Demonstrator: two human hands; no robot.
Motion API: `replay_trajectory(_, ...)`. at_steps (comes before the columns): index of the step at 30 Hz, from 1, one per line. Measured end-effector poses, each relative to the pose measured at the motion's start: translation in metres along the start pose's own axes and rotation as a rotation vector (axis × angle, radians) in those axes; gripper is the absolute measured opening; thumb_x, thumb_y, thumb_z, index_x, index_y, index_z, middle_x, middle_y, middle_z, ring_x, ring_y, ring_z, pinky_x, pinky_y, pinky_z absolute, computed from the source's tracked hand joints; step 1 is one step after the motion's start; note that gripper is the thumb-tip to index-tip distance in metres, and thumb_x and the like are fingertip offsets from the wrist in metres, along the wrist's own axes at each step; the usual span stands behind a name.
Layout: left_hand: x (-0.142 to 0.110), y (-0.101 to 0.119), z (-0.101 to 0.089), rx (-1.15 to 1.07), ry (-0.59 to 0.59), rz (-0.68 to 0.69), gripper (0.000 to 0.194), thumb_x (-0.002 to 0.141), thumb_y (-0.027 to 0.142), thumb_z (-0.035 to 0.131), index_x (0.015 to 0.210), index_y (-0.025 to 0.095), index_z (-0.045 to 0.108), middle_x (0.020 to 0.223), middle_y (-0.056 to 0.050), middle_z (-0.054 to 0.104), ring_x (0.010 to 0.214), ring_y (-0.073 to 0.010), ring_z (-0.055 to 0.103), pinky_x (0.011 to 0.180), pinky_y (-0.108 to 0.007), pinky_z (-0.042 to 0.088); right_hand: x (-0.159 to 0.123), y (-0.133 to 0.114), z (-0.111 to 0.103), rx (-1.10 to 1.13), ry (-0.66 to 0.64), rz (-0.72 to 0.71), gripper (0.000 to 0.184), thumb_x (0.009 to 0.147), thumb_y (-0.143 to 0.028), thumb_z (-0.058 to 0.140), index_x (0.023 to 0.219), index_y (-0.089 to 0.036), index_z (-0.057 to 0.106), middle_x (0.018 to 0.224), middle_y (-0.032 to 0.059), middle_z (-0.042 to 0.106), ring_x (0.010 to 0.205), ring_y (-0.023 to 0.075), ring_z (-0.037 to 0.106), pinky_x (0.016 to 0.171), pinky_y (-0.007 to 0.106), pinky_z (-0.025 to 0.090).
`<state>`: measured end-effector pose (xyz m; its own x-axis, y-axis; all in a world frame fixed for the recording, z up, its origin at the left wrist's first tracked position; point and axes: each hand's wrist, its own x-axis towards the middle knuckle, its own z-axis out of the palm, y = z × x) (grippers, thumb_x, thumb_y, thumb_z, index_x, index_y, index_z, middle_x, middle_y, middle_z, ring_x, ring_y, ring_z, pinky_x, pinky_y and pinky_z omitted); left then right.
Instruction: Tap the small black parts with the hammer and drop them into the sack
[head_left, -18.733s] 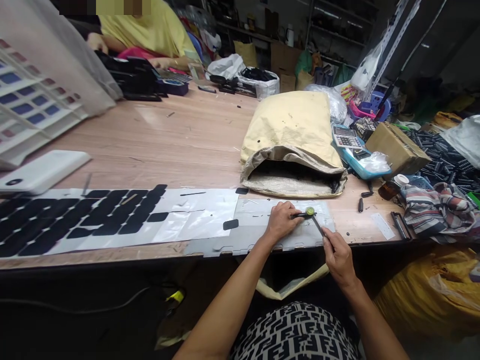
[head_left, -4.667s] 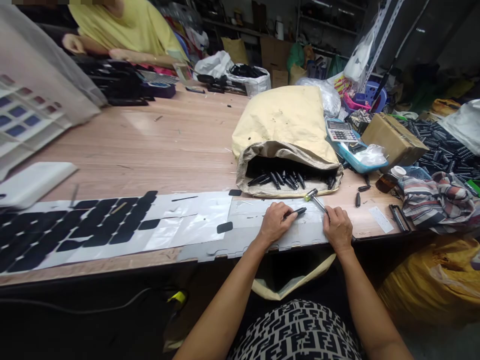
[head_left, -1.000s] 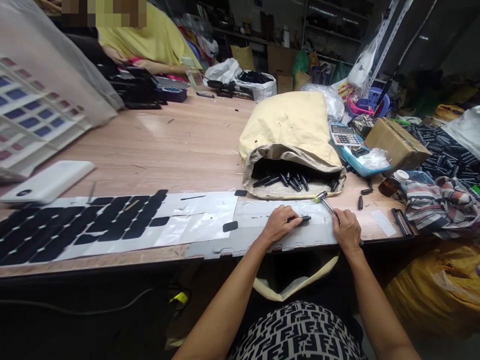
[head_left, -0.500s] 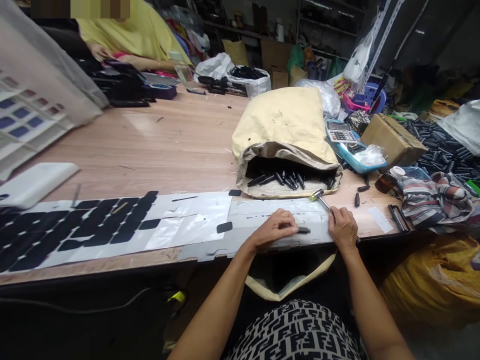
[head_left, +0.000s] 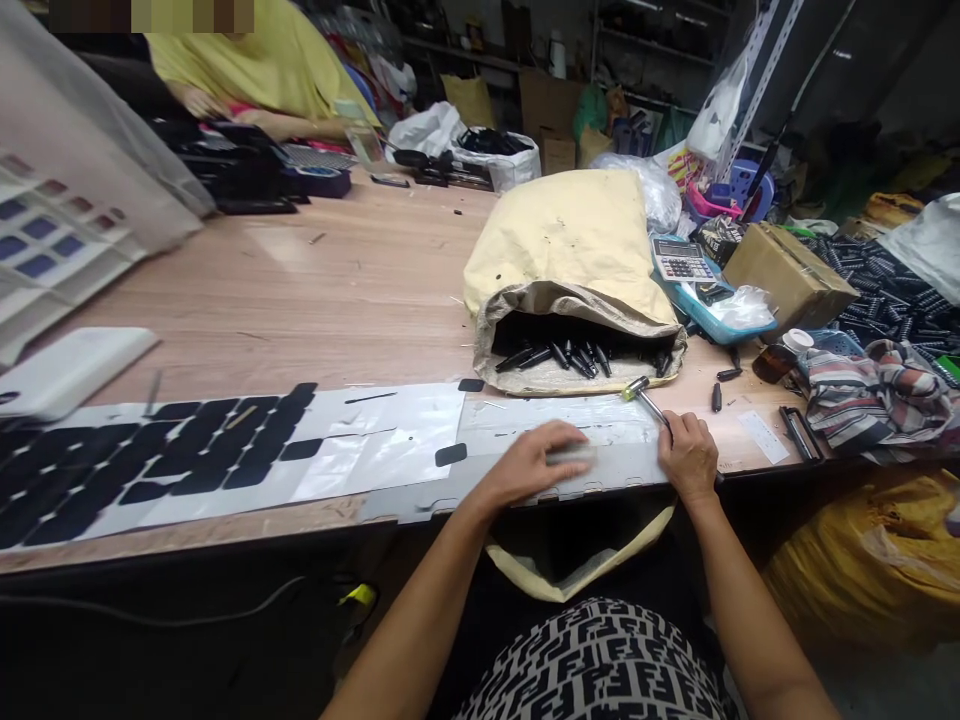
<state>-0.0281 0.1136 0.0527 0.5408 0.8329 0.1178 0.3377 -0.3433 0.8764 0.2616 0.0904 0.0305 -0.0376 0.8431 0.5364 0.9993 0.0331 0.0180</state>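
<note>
My left hand (head_left: 536, 462) is over the grey board (head_left: 487, 475) at the table's front edge, thumb and fingers apart, with nothing clear between them; the fingertips are slightly blurred. My right hand (head_left: 688, 455) is closed around the handle of a small hammer (head_left: 654, 408), whose metal and yellow-green head points away toward the sack. Just beyond both hands lies a cream sack (head_left: 562, 225), its mouth toward me, with several black pen-like tubes (head_left: 577, 360) inside. Below the table edge, an open cream bag (head_left: 525, 578) is at my lap.
White sheets (head_left: 345, 455) with black rounded pieces (head_left: 247, 440) cover the left front. At right are a calculator (head_left: 682, 260), a cardboard box (head_left: 787, 275), a brown bottle (head_left: 781, 357) and striped cloth (head_left: 877, 405). Across the table sits a person in yellow (head_left: 247, 70).
The short black tube held in my left hand is no longer seen there, and the fingers have spread. My right hand keeps the hammer in nearly the same place.
</note>
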Motion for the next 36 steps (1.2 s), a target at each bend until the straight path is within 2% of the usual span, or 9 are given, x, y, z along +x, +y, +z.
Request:
replay_trajectory(4, 0.045, -0.021, -0.038, 0.290, 0.534, -0.239, 0.034, 0.092, 0.034, 0.058, 0.122, 0.019, 0.068, 0.120, -0.010, 0.068, 0.113, -0.0271, 0.060, 0.100, -0.045, 0.049, 0.001, -0.001, -0.001, 0.004, -0.004, 0.013, 0.026, 0.093, -0.022, 0.052, 0.114, -0.019, 0.067, 0.089, 0.0062, 0.061, 0.084, 0.0207, 0.049, 0.073, 0.031, 0.035)
replay_trajectory(6, 0.065, -0.036, -0.051, 0.459, 0.663, -0.374, 0.036, 0.093, 0.026, 0.053, 0.125, 0.016, 0.066, 0.120, -0.013, 0.067, 0.118, -0.0310, 0.056, 0.104, -0.048, 0.046, 0.001, -0.001, -0.002, 0.005, -0.004, 0.016, 0.026, 0.093, -0.022, 0.052, 0.114, -0.019, 0.067, 0.089, 0.0062, 0.061, 0.084, 0.0206, 0.049, 0.073, 0.031, 0.035)
replay_trajectory(9, 0.083, -0.055, -0.060, 0.590, 0.603, -0.535, 0.041, 0.090, 0.020, 0.053, 0.130, 0.015, 0.063, 0.122, -0.017, 0.066, 0.123, -0.0369, 0.050, 0.099, -0.050, 0.046, 0.000, -0.003, -0.003, 0.007, -0.011, 0.018, 0.025, 0.092, -0.022, 0.053, 0.113, -0.019, 0.067, 0.089, 0.0061, 0.061, 0.084, 0.0207, 0.049, 0.073, 0.031, 0.035)
replay_trajectory(13, 0.084, -0.067, -0.058, 0.615, 0.585, -0.574, 0.035, 0.088, 0.022, 0.059, 0.121, 0.020, 0.068, 0.119, -0.015, 0.065, 0.122, -0.0370, 0.049, 0.094, -0.048, 0.048, 0.000, -0.005, -0.003, 0.008, -0.024, 0.028, 0.025, 0.092, -0.020, 0.052, 0.112, -0.019, 0.067, 0.090, 0.0062, 0.061, 0.084, 0.0209, 0.049, 0.074, 0.031, 0.035)
replay_trajectory(18, 0.066, -0.051, -0.045, 0.498, 0.710, -0.435, 0.029, 0.088, 0.030, 0.061, 0.114, 0.022, 0.071, 0.110, -0.011, 0.067, 0.111, -0.0324, 0.053, 0.092, -0.044, 0.046, -0.001, -0.004, -0.002, 0.010, -0.032, 0.037, 0.026, 0.093, -0.021, 0.051, 0.114, -0.019, 0.067, 0.091, 0.0062, 0.060, 0.085, 0.0208, 0.048, 0.074, 0.031, 0.035)
replay_trajectory(20, 0.058, -0.039, -0.030, 0.395, 0.620, -0.301, 0.028, 0.089, 0.031, 0.062, 0.113, 0.022, 0.072, 0.106, -0.007, 0.069, 0.103, -0.0287, 0.055, 0.090, -0.042, 0.046, -0.001, -0.003, 0.000, 0.012, -0.033, 0.037, 0.026, 0.093, -0.022, 0.051, 0.114, -0.019, 0.066, 0.091, 0.0062, 0.060, 0.085, 0.0209, 0.048, 0.074, 0.031, 0.035)
replay_trajectory(24, 0.047, -0.025, 0.013, 0.256, 0.304, -0.028, 0.021, 0.086, 0.029, 0.066, 0.105, 0.025, 0.074, 0.098, -0.003, 0.070, 0.097, -0.0236, 0.055, 0.090, -0.039, 0.045, -0.002, -0.001, 0.002, 0.013, -0.030, 0.037, 0.026, 0.094, -0.023, 0.051, 0.114, -0.020, 0.066, 0.090, 0.0066, 0.060, 0.085, 0.0211, 0.048, 0.074, 0.031, 0.035)
replay_trajectory(29, 0.045, -0.031, 0.044, 0.259, 0.247, -0.050, 0.018, 0.080, 0.028, 0.073, 0.098, 0.024, 0.077, 0.089, -0.004, 0.068, 0.096, -0.0238, 0.054, 0.088, -0.038, 0.044, -0.001, 0.003, 0.003, 0.051, -0.045, 0.041, 0.027, 0.095, -0.024, 0.052, 0.117, -0.021, 0.066, 0.092, 0.0065, 0.061, 0.087, 0.0207, 0.050, 0.077, 0.030, 0.038)
replay_trajectory(36, 0.047, -0.033, 0.041, 0.230, 0.256, -0.062, 0.018, 0.081, 0.030, 0.073, 0.097, 0.024, 0.078, 0.088, -0.004, 0.068, 0.096, -0.0242, 0.054, 0.088, -0.038, 0.044, -0.004, -0.004, -0.019, 0.359, -0.031, 0.083, 0.034, 0.099, -0.027, 0.045, 0.125, -0.020, 0.066, 0.098, 0.0079, 0.069, 0.095, 0.0209, 0.063, 0.084, 0.032, 0.050)
